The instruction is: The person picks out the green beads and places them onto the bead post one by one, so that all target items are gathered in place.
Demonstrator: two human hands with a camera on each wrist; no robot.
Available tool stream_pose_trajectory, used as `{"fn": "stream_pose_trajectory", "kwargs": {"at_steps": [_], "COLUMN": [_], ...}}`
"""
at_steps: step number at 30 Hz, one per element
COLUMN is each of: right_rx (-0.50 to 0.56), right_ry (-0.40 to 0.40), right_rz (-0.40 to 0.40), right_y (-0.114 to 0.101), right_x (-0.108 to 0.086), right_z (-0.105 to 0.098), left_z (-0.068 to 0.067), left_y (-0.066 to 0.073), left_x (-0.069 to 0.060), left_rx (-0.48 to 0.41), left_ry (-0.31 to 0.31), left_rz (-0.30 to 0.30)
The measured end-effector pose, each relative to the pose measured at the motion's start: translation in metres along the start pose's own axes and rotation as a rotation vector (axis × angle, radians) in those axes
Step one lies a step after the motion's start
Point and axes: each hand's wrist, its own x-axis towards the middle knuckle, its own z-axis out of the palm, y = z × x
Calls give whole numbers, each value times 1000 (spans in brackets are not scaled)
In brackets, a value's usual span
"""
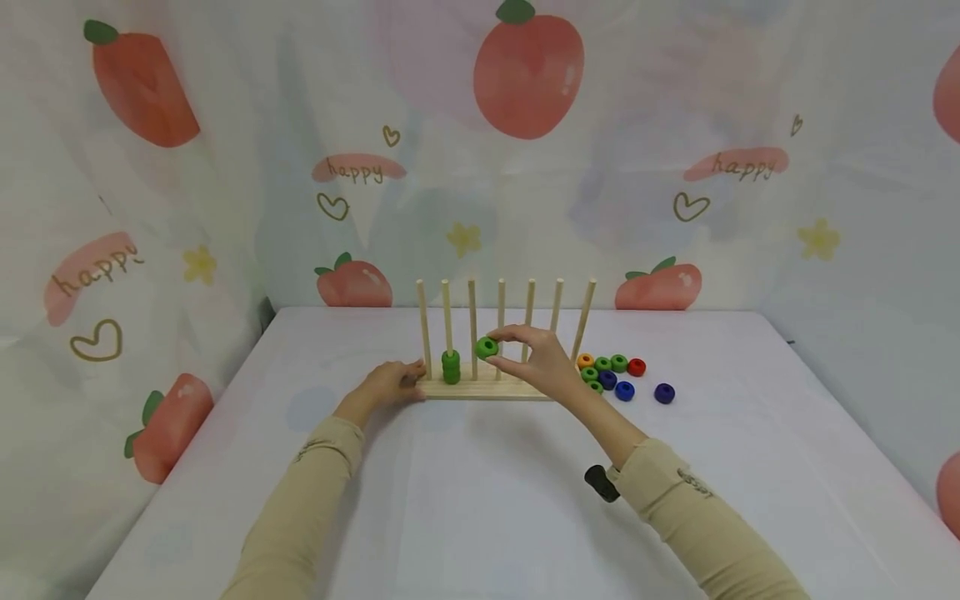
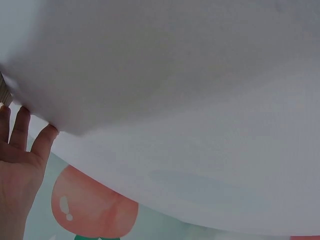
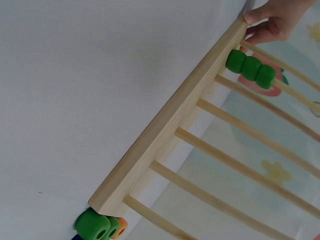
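Note:
A wooden peg rack (image 1: 487, 392) with several upright pegs stands on the table. My left hand (image 1: 390, 383) grips its left end, the thumb at the front edge of the base, as the right wrist view also shows. Three green beads (image 3: 250, 68) are stacked on the second peg from the left. Between thumb and fingertip my right hand (image 1: 551, 365) pinches another green bead (image 1: 482, 352), held in front of the pegs, just right of the third one, its hole toward the head camera. The right hand does not show in the right wrist view.
Loose beads lie at the rack's right end: several green, an orange bead (image 1: 586, 357), a red bead (image 1: 637, 367), a blue bead (image 1: 625, 394) and a purple bead (image 1: 664, 396) farther right. A small black object (image 1: 602, 483) appears beside the right sleeve. Printed cloth hangs behind.

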Motion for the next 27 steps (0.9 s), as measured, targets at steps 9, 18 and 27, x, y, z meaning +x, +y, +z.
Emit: {"fn": "stream_pose_trajectory", "kwargs": {"at_steps": [9, 18, 27], "right_rx": [9, 32, 39], "right_ry": [6, 41, 31], "right_rz": [-56, -50, -77], "right_y": [-6, -14, -21], "right_x": [16, 33, 61], "right_z": [2, 3, -4], "left_z": [3, 3, 3], "left_y": [0, -1, -1], "left_x": [0, 1, 1], "left_rx": [3, 2, 12], "left_ry": [19, 20, 14], "left_rz": [10, 13, -17]}}
